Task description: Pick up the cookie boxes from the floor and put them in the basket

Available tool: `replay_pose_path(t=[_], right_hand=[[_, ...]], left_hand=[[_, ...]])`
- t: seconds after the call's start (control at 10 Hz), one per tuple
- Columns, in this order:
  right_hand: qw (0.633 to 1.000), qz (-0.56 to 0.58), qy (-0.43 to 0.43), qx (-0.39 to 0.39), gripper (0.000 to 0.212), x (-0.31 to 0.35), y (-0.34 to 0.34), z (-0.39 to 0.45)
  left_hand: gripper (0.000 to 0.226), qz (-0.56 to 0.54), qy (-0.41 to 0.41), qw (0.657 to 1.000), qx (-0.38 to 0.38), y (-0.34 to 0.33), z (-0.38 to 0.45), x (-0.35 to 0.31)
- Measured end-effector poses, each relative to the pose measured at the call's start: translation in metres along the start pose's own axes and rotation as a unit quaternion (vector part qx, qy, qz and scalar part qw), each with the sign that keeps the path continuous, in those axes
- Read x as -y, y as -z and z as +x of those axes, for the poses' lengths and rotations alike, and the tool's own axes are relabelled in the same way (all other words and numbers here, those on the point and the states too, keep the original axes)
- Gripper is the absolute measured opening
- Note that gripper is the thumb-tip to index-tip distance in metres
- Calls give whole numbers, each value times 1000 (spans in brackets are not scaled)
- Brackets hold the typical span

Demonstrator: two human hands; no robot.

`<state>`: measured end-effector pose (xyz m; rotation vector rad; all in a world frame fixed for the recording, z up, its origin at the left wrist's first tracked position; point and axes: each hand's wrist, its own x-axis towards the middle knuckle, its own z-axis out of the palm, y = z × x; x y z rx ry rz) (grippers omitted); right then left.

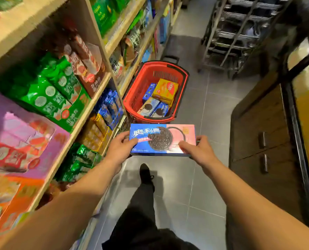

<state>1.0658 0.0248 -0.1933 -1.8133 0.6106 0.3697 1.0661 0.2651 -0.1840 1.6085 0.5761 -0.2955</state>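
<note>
A flat blue and pink cookie box with a dark sandwich cookie printed on it is held level above the floor, just short of the basket. My left hand grips its blue left end and my right hand grips its pink right end. The red plastic basket stands on the grey tiled floor ahead, against the shelves. Inside it lie a yellow box, a small blue box and two blue cookie boxes.
Wooden shelves packed with snack bags and boxes run along the left. A dark wooden cabinet stands at the right, a metal rack trolley behind it. My leg and black shoe are on the floor below the box.
</note>
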Motion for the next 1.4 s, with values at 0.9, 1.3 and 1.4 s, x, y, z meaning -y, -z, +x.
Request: replay_pose_path(t=[0.9, 1.3, 1.4], right_hand=[[845, -485, 123, 189, 48, 109, -103, 558], [763, -577, 51, 288, 112, 37, -166, 671], [735, -604, 101, 290, 103, 34, -166, 664]], left_hand=[[17, -87, 301, 945, -92, -144, 461, 20], [14, -111, 461, 876, -92, -189, 542, 86], [15, -66, 443, 890, -80, -191, 544, 73]])
